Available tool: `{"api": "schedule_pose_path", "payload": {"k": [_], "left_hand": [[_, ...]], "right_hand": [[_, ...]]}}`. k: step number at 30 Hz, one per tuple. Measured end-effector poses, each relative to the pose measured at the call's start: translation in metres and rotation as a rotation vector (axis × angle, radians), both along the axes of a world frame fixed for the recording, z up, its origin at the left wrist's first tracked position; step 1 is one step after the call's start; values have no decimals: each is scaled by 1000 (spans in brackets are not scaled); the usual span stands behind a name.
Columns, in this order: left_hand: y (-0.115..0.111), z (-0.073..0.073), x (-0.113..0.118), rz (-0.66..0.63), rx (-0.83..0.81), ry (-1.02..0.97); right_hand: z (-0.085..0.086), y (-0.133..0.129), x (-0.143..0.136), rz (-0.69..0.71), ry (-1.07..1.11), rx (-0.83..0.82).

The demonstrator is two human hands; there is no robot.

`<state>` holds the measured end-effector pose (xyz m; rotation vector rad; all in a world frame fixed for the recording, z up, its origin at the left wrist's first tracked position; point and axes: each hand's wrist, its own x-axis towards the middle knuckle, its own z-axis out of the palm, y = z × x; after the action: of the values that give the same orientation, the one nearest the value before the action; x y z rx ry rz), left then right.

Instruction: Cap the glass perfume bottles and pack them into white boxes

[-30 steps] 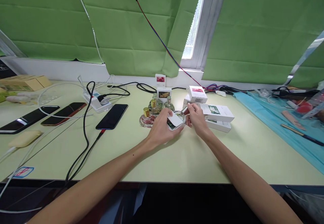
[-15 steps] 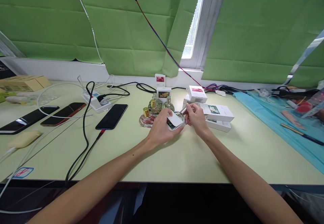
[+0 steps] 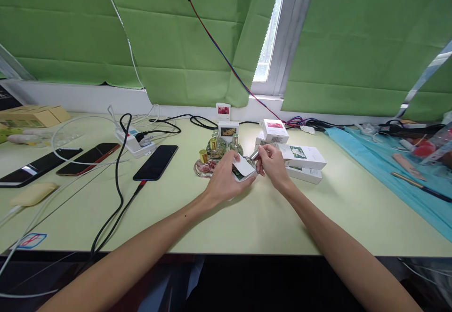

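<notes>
My left hand (image 3: 226, 175) is closed around a small white box (image 3: 247, 179) with a green picture on its side. The box's white flap (image 3: 243, 165) stands out over its open end. My right hand (image 3: 271, 161) pinches the silver neck or cap (image 3: 254, 155) of a clear glass perfume bottle (image 3: 250, 161). The bottle's body lies at the box's open end, partly hidden by the box. Just beyond my left hand stand several glass bottles with gold caps, among them a pinkish one (image 3: 205, 167) and a greenish one (image 3: 216, 151).
White boxes (image 3: 303, 154) are stacked to the right, a smaller box (image 3: 275, 131) on top. Two picture boxes stand at the back. Phones (image 3: 156, 162), cables and a power strip (image 3: 136, 145) lie left. A blue plastic sheet (image 3: 384, 175) with cosmetics covers the right.
The bottle has shifted slightly left toward the box, and less of its glass shows. Both hands keep their grip and have hardly moved.
</notes>
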<state>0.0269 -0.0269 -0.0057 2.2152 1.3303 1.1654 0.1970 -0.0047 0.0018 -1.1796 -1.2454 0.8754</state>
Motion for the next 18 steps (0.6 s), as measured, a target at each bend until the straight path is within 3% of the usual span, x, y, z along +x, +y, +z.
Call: {"api": "schedule_pose_path", "payload": {"k": [8, 18], "left_hand": [[0, -1, 0, 2, 20, -6], [3, -4, -2, -58, 72, -78]], "right_hand": [[1, -2, -1, 15, -5, 14], [7, -7, -3, 17, -52, 150]]}}
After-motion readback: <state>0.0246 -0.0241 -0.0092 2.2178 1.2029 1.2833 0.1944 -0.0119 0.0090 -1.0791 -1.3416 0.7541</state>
